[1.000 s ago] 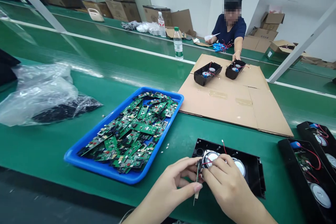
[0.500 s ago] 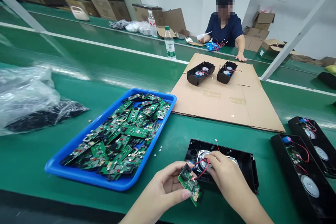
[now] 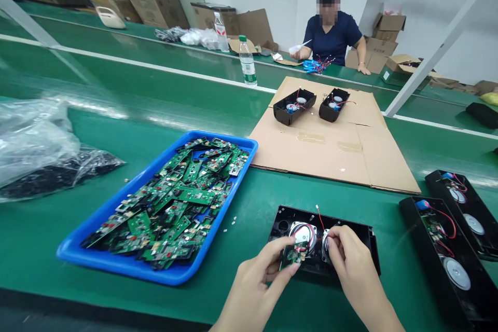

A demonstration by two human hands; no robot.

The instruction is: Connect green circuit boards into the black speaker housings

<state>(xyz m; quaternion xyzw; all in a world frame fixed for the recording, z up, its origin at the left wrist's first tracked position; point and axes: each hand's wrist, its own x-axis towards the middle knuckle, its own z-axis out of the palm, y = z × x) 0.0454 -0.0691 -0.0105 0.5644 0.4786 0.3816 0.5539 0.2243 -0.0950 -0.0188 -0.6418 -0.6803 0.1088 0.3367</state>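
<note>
My left hand (image 3: 268,270) pinches a small green circuit board (image 3: 292,255), tilted over the lower left part of an open black speaker case (image 3: 363,241). Inside that case, two round speaker drivers show: the left one (image 3: 304,236) sits just behind the board, and the right one (image 3: 325,245) is partly covered by my right hand (image 3: 352,254). My right fingertips are closed together at the right driver's edge; what is between them is too small to make out. A red wire (image 3: 320,216) with a white plug rises from the case between the drivers.
Left stands a blue tray (image 3: 163,277) piled with circuit boards, beside a clear plastic bag (image 3: 35,140). Farther back, cardboard (image 3: 311,161) carries two black speaker cases (image 3: 294,106). More cases (image 3: 447,264) lie at right. Across the bench sits a person (image 3: 330,36) near bottles (image 3: 248,62).
My left hand has carried the circuit board up and rightward over the case. My right hand has shifted from the left driver to the right one. The seated person's resting hand has drawn back.
</note>
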